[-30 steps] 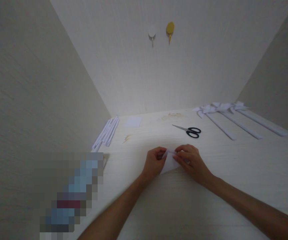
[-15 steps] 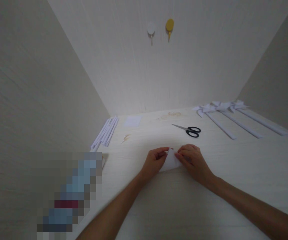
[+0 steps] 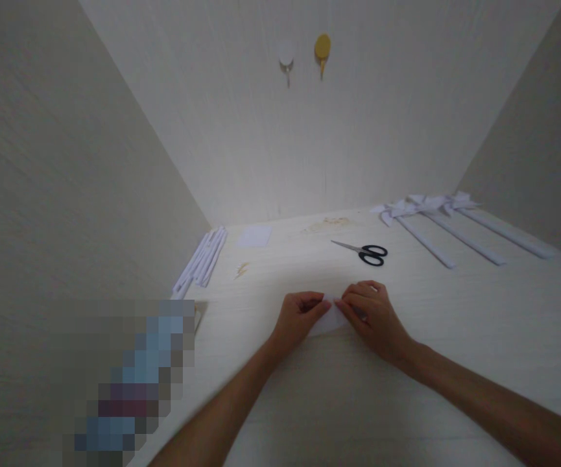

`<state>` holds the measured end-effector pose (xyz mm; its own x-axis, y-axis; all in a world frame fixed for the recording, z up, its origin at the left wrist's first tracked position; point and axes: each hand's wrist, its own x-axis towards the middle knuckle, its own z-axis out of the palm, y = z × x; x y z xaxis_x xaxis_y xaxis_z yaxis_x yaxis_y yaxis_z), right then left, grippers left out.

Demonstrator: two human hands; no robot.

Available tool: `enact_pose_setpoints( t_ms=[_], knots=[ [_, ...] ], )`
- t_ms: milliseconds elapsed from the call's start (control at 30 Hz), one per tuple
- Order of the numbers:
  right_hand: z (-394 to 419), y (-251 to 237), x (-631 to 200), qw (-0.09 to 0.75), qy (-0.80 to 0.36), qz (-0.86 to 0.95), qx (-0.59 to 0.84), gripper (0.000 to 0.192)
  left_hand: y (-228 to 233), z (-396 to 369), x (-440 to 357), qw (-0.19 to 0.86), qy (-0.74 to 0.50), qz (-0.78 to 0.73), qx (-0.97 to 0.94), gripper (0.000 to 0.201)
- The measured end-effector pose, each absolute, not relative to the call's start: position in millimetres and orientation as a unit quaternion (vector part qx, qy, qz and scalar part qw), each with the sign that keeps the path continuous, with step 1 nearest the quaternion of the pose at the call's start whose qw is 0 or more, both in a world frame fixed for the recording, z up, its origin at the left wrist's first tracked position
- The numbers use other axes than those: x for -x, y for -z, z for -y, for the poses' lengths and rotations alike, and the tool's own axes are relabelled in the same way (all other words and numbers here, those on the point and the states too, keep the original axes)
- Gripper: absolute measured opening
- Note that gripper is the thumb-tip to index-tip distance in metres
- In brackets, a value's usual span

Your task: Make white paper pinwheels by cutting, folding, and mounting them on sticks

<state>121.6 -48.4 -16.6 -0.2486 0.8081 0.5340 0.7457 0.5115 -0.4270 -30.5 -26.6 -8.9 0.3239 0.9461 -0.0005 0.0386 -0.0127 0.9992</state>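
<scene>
A small folded piece of white paper (image 3: 329, 322) lies low over the pale table, between my two hands. My left hand (image 3: 302, 318) is closed on the paper's left side, thumb and index finger pinching near its top point. On the other side my right hand (image 3: 368, 314) pinches the paper with the thumb close to the left thumb. Parts of the paper are hidden behind the fingers. Beyond the hands lie scissors (image 3: 365, 253) with black handles, their blades pointing left.
Several rolled white paper sticks (image 3: 202, 259) lie at the left. Near them is a flat white paper square (image 3: 254, 236). Three paper pinwheels (image 3: 426, 206) on white sticks rest at the right. A yellow hook (image 3: 323, 47) and a white hook (image 3: 286, 55) hang on the wall.
My thumbs have come closer together at the paper's top, and its raised point is now lower and more covered by the fingers. The whole view has shifted slightly.
</scene>
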Motion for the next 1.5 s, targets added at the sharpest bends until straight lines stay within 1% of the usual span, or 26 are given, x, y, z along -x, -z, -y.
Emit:
enact_pose_setpoints(
  t_ms=[333, 500, 567, 600, 700, 767, 933, 1133, 1500],
  knots=[
    [49.1, 16.0, -120.8, 0.367, -0.041, 0.788, 0.493, 0.024, 10.5, 26.6, 30.7, 0.548, -0.405, -0.432, -0.591, 0.019],
    [49.6, 12.4, -122.7, 0.346, -0.049, 0.793, 0.499, 0.020, 5.1, 28.6, 30.9, 0.548, -0.389, -0.433, -0.601, 0.023],
    [48.6, 9.1, -124.9, 0.343, -0.078, 0.785, 0.509, 0.016, 4.2, 29.3, 31.2, 0.545, -0.371, -0.437, -0.612, 0.024],
    [47.8, 7.3, -126.1, 0.344, -0.111, 0.780, 0.511, 0.014, 4.2, 29.5, 31.3, 0.543, -0.361, -0.442, -0.615, 0.025],
    [44.1, 2.9, -128.7, 0.344, -0.255, 0.754, 0.498, 0.012, 5.5, 29.7, 31.5, 0.548, -0.332, -0.449, -0.623, 0.026],
    [41.3, 2.2, -129.0, 0.345, -0.329, 0.732, 0.487, 0.012, 6.4, 29.9, 31.7, 0.560, -0.314, -0.442, -0.627, 0.028],
    [36.2, 8.0, -128.1, 0.349, -0.432, 0.694, 0.459, 0.015, 6.9, 29.8, 32.5, 0.551, -0.290, -0.436, -0.650, 0.032],
    [34.6, 12.7, -129.1, 0.347, -0.473, 0.673, 0.450, 0.018, 8.0, 27.9, 33.4, 0.536, -0.279, -0.442, -0.663, 0.031],
    [34.3, 11.0, -129.0, 0.343, -0.482, 0.669, 0.450, 0.016, 8.6, 27.3, 34.7, 0.525, -0.265, -0.440, -0.678, 0.033]
  ],
)
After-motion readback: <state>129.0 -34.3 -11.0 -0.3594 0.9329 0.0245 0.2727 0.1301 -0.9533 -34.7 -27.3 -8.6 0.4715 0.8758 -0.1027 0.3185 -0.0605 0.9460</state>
